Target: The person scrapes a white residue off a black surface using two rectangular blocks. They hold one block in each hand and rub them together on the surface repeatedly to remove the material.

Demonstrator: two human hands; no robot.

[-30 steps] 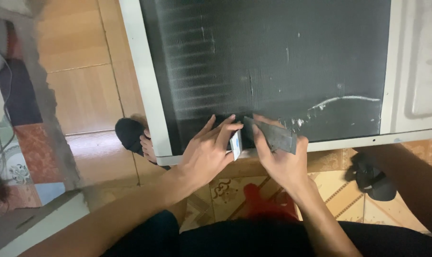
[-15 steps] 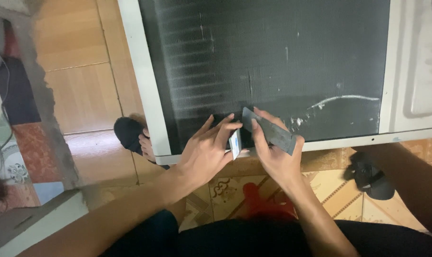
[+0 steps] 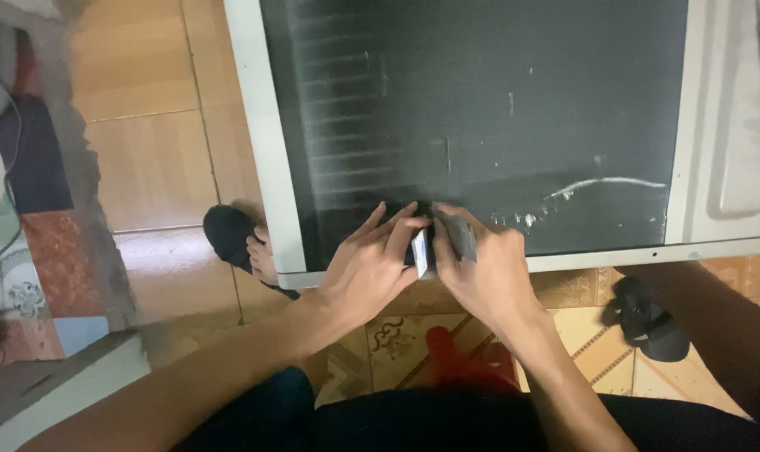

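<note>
Dark finned panel (image 3: pixel 480 109), both hands (image 3: pixel 371 268) on small upright card (image 3: pixel 420 251).

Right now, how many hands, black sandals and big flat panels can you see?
Hands: 2, the left hand and the right hand, both on a small pale card-like thing
Black sandals: 2, one left, one right
Big dark panel with a white frame: 1
Total: 5
</note>
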